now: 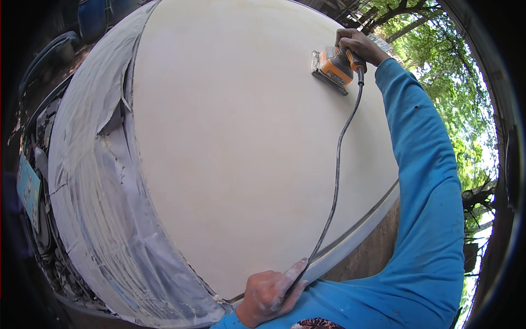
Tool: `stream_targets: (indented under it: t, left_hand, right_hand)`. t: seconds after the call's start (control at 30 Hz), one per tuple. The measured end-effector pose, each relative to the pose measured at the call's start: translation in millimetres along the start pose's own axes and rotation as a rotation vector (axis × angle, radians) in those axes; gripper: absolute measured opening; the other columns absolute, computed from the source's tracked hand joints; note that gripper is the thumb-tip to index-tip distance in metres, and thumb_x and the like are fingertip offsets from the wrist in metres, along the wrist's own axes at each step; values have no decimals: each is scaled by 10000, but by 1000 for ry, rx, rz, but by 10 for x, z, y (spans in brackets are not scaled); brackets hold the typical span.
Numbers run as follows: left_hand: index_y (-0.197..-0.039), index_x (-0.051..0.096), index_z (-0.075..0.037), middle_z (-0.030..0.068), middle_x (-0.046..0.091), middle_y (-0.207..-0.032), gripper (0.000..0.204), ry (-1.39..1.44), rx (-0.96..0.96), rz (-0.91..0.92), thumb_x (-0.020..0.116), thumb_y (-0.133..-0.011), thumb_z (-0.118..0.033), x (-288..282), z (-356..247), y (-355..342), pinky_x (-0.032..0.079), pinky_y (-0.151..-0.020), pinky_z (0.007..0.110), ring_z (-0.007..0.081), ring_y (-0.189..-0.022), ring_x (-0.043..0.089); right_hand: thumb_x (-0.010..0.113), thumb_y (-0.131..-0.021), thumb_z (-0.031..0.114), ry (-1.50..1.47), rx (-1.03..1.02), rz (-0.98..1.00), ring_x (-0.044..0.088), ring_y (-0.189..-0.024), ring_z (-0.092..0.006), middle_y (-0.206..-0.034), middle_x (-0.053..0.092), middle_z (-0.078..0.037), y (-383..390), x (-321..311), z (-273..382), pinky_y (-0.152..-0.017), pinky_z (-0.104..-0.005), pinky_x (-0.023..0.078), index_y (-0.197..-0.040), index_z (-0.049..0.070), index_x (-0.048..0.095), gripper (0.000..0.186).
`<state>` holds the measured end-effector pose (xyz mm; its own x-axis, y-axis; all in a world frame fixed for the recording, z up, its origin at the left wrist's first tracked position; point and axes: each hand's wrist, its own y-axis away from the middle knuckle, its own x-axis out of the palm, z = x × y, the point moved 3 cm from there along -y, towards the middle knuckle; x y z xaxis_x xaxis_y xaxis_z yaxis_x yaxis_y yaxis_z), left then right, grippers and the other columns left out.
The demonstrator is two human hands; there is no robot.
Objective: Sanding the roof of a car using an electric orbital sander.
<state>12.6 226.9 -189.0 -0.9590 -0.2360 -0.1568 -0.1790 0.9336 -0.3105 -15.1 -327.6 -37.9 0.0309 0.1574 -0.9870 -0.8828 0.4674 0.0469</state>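
My right hand (357, 45) grips an orange and black electric sander (334, 67) on a large off-white curved panel (246, 142), near its upper right. A dark power cord (339, 152) runs from the sander down across the panel to my left hand (269, 291). That hand, dusted white, is closed around the cord at the panel's lower edge. A pale trim strip (356, 241) runs along the lower right edge. Wrinkled masking sheeting (93, 186), torn in places, covers the left side beside a seam.
Dark cluttered parts (41, 126) and a light-blue printed piece (28, 186) lie beyond the left side, with blue containers (90, 16) at the top left. Trees (449, 82) stand beyond the right edge. Brown ground (356, 263) shows below the trim.
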Motion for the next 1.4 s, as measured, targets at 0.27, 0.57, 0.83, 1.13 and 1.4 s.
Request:
stream_targets:
  t: [0.27,0.57,0.83,1.13,1.4]
  left_hand:
    - [-1243,673,29,112,741,-796,512,18,27,-19,815,-756,-47,30,-21,-26,512,-515,311,208,-531,646]
    - [-1250,675,25,109,739,-792,526,11,8,-13,820,-751,-55,25,-27,-22,509,-516,310,205,-525,637]
    - [-1245,680,20,103,729,-766,520,9,9,0,822,-751,-57,22,-15,-19,506,-511,311,202,-519,634]
    - [-1276,656,36,90,667,-682,546,-26,-14,17,822,-767,-71,42,-45,-16,492,-501,316,200,-513,624]
    - [-1306,606,57,114,642,-694,587,69,16,-106,789,-748,47,26,17,-36,499,-506,336,234,-563,646]
  right_hand:
    - [557,-821,217,-31,126,-24,587,-762,-228,-809,591,-108,242,-43,-109,-756,-361,491,-796,-4,574,224]
    - [574,-798,206,-88,38,-36,548,-731,-170,-745,570,-86,-133,13,59,-709,-358,478,-781,18,564,189]
    - [570,-793,223,-62,165,-33,574,-746,-189,-768,595,-99,179,-20,-85,-730,-354,494,-795,15,577,208]
    - [643,-800,110,218,-49,9,651,-802,-307,-837,638,-135,-182,-48,-183,-791,-394,537,-827,46,626,71]
    - [512,-901,251,162,283,-126,621,-740,-220,-796,670,-123,-595,-54,-732,-728,-375,504,-800,-30,619,317]
